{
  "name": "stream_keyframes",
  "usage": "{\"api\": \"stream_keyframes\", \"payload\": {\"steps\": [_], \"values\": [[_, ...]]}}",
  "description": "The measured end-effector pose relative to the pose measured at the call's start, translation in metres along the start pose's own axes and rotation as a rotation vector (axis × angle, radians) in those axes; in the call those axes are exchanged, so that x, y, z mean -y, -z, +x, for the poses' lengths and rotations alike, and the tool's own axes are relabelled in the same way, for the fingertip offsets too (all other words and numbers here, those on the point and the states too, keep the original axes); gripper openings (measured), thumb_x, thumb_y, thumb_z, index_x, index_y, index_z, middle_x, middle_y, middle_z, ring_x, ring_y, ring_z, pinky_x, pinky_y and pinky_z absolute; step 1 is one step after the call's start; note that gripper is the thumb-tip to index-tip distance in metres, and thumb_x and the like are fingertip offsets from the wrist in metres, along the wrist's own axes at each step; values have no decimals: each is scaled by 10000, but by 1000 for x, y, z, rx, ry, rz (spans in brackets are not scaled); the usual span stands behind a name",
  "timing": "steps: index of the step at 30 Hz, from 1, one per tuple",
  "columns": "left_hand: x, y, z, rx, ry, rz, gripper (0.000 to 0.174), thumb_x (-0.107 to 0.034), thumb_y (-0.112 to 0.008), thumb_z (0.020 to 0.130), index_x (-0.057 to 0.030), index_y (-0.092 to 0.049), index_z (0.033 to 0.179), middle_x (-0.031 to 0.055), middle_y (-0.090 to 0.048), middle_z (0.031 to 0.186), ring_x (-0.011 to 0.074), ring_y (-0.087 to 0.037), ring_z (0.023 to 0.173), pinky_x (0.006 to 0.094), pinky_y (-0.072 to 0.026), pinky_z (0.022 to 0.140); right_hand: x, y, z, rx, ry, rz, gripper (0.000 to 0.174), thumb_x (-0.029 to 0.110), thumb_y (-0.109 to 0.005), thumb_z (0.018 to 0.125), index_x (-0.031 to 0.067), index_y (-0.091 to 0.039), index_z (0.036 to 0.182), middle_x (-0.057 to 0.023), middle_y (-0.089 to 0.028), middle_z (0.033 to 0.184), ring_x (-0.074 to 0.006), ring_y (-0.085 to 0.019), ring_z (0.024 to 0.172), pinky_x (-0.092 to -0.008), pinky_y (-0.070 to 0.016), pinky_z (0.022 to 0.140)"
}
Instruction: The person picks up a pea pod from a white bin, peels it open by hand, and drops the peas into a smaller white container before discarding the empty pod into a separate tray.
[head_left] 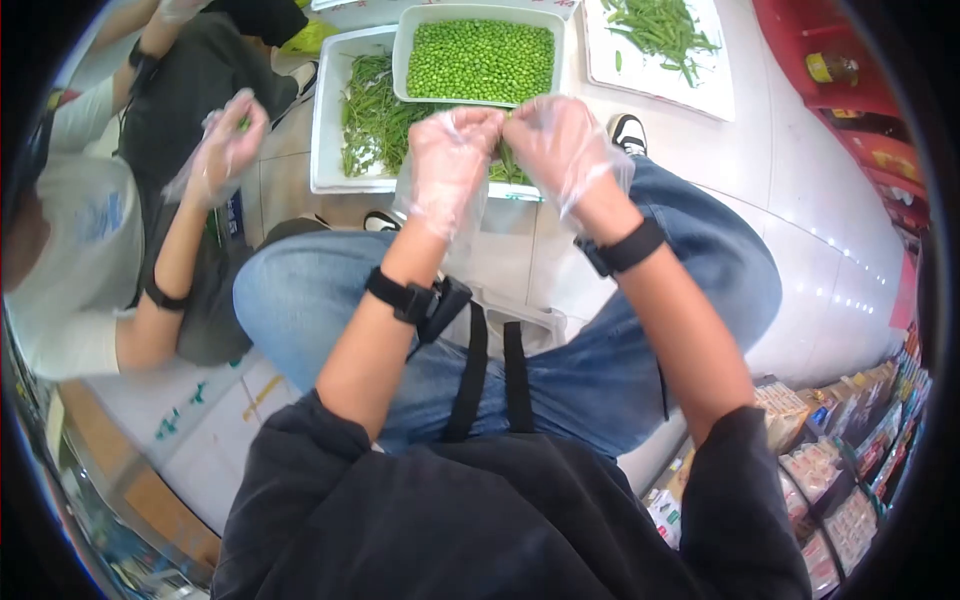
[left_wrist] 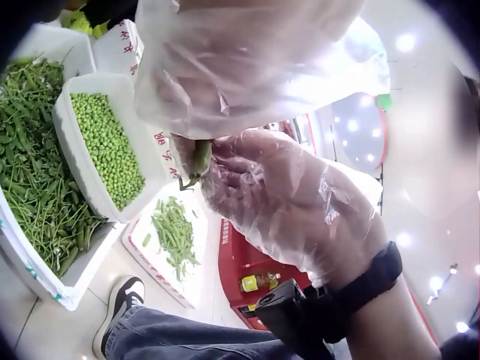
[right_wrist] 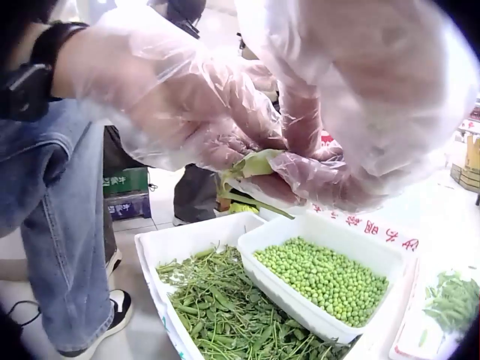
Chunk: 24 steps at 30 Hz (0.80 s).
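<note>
Both hands wear clear plastic gloves and meet over the near edge of the containers. A green pea pod lies between their fingertips, and in the right wrist view it looks split apart. My left hand pinches the pod from one side; my right hand pinches it from the other. In the left wrist view the pod's stem end sticks out below the fingers. Just beyond the hands, a white tub of shelled peas rests on a larger foam box that holds empty pods and stems.
At the back right, a white foam lid on the tiled floor carries whole pods. On the left, another gloved person sits close by. Red shelving and packaged goods line the right side.
</note>
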<state>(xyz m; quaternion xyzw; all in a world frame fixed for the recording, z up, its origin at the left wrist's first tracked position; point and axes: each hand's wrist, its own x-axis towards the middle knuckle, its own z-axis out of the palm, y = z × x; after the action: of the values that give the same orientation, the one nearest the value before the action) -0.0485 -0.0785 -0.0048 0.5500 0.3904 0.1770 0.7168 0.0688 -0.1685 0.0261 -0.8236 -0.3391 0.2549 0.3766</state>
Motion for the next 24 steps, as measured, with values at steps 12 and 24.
{"api": "stream_keyframes", "payload": {"steps": [12, 24], "values": [[-12, 7, 8, 31, -199, 80, 152, -112, -768, 883, 26, -756, 946, 48, -726, 768, 85, -638, 672, 254, -513, 599, -12, 19, 48, 468, 160, 143, 137, 43, -695, 875, -18, -683, 753, -62, -650, 738, -169, -642, 699, -279, -557, 645], [-25, 57, 12, -310, -93, 202, 214, -132, -747, 888, 39, -755, 1016, 59, -734, 843, 103, -658, 727, 250, -529, 665, 41, -63, 66, 389, -228, 483, 242, 120, -778, 760, -112, -724, 803, -154, -711, 756, -197, -677, 702, -326, -546, 657]]}}
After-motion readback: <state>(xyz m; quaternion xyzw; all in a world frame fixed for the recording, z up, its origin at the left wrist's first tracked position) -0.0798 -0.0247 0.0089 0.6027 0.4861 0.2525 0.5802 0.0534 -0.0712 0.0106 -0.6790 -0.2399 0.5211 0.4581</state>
